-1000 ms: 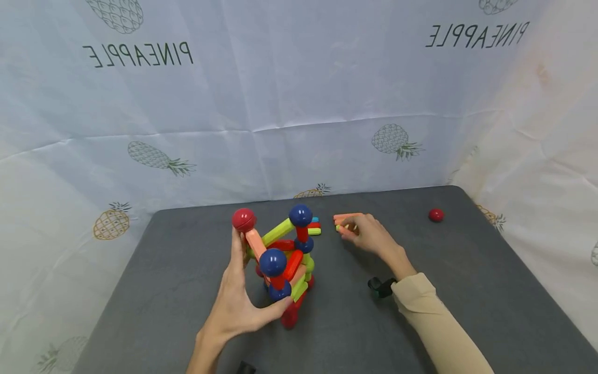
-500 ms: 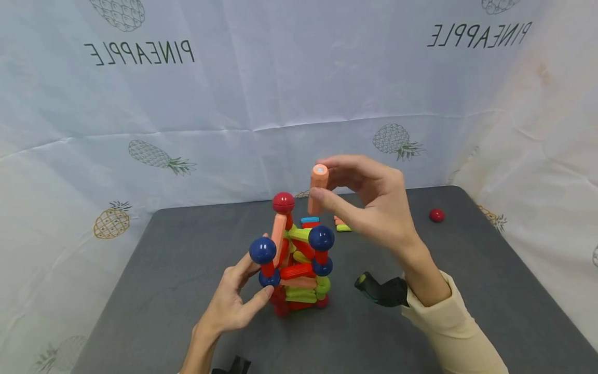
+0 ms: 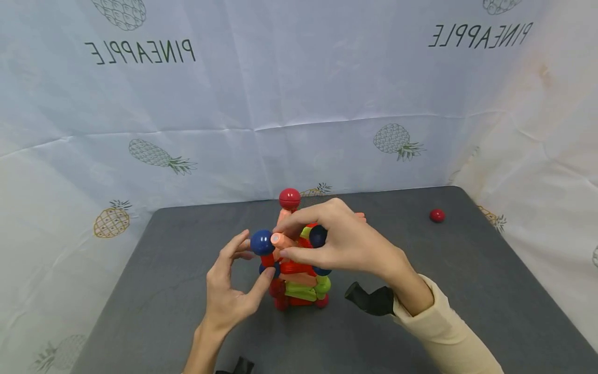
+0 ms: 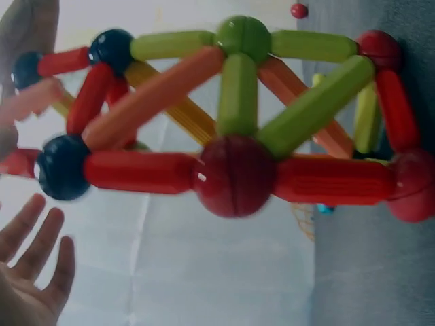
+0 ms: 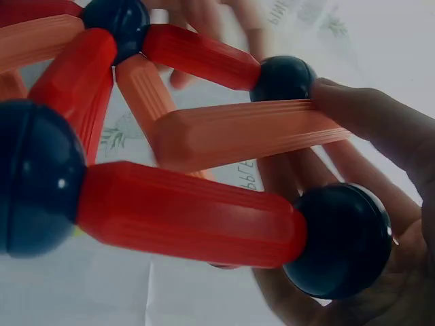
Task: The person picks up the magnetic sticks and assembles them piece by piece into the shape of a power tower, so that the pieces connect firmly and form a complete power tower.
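A tower of magnetic sticks and balls (image 3: pixel 301 291) stands on the dark table, lime, red and orange parts below with blue balls higher up. My right hand (image 3: pixel 350 244) pinches a peach magnetic stick (image 5: pixel 251 132) between thumb and fingers, across the tower's top. One end of it is close to the upper left blue ball (image 3: pixel 260 242); whether they touch I cannot tell. Behind the right hand, another blue ball (image 3: pixel 318 236) is partly covered. My left hand (image 3: pixel 229 296) is around the tower's left side, its thumb at a lower blue ball. Its fingers (image 4: pixel 35 248) are spread and extended.
A loose red ball (image 3: pixel 437 215) lies at the table's right rear. Spare sticks behind the tower are mostly hidden by the right hand. Pineapple-printed cloth (image 3: pixel 299 104) hangs beyond the table's rear edge.
My right hand picks a peach stick off the table, lifts it upright, then lowers it leftward onto the tower's top, laying it nearly flat. The tower has turned, and the left hand's fingers have loosened.
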`<state>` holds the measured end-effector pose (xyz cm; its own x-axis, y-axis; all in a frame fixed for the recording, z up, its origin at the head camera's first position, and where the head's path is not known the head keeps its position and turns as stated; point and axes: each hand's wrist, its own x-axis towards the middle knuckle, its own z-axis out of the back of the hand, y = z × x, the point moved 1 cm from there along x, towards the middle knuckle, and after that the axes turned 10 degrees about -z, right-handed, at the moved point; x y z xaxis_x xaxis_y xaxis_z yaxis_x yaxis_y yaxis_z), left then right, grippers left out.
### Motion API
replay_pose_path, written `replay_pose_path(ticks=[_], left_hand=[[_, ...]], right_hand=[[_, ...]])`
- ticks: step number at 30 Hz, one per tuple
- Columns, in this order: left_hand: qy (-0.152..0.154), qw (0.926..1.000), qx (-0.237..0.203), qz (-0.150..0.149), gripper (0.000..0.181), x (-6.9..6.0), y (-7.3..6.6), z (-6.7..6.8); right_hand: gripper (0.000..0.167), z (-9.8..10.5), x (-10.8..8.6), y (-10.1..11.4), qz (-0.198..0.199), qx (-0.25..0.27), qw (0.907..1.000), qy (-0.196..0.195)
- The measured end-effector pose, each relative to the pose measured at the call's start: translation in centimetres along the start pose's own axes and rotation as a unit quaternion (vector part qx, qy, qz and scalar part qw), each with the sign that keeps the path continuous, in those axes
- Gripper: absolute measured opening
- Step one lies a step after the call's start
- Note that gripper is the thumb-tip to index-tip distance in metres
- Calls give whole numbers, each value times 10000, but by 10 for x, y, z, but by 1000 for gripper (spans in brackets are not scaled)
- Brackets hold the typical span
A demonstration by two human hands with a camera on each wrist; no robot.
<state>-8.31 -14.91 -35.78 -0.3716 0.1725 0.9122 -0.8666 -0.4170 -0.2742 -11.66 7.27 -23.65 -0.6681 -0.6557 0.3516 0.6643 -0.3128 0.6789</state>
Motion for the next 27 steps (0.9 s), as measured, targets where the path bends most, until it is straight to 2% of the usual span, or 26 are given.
replay_pose_path(ticks=[2,5,9,17,19,22,25,27], left_hand=[[-202,9991,264,-257,64,3,-3,0],[-270,9976,457,-448,61,6,-7,-1],[-295,9969,511,-527,58,7,-9,-1],[-271,9973,407,-550,51,5,-8,-2],[-270,9972,374,-591,51,5,-7,-2],[-187,9976,363,-552,58,2,-7,-2],[177,9990,406,-111,70,-3,-7,-1],[479,9974,447,310,72,-5,-7,-1]], right_hand=[[7,-2,-1,0,-71,-295,9995,64],[4,-5,-1,0,-140,-691,9974,169],[9,-8,-2,0,-239,-1099,9935,195],[18,-15,-5,-3,-326,-1729,9844,-62],[19,-15,-6,-3,-286,-1684,9852,-113],[22,-12,-7,-4,-167,-1245,9916,-303],[24,-6,-6,-11,-108,-527,9948,-865],[22,-1,-4,-21,-202,-181,9888,-1465]])
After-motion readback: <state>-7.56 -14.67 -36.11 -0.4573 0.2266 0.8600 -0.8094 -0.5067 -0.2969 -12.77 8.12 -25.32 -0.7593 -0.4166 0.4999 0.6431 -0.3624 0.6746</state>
